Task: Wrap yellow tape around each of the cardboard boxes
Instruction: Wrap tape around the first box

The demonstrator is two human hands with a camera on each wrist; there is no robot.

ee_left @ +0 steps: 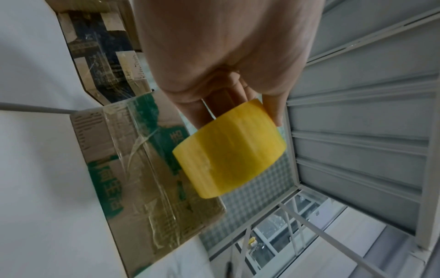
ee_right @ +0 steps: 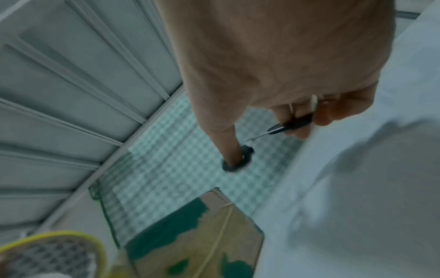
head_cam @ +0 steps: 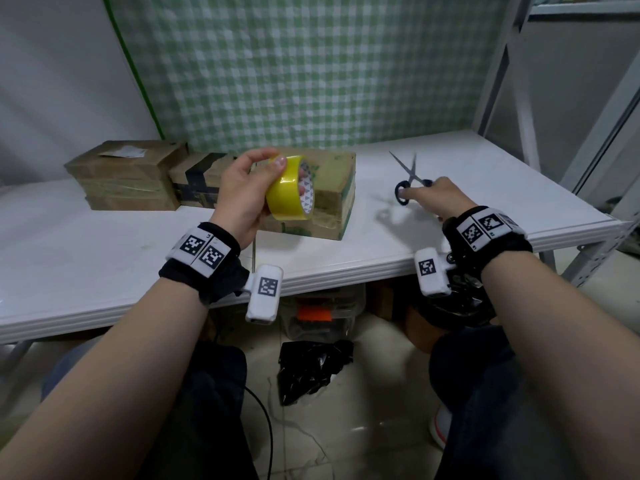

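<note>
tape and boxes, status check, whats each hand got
Left hand grips tape roll, held above the green-print box. Right hand holds scissors, blades apart. Three boxes on table; nothing blocking.

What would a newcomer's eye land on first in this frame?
The bright yellow tape roll, held up by the left hand in front of the green-printed cardboard box at the table's middle. Next, the open scissors gripped by the right hand above the white table. Two more boxes sit on the left.
</note>
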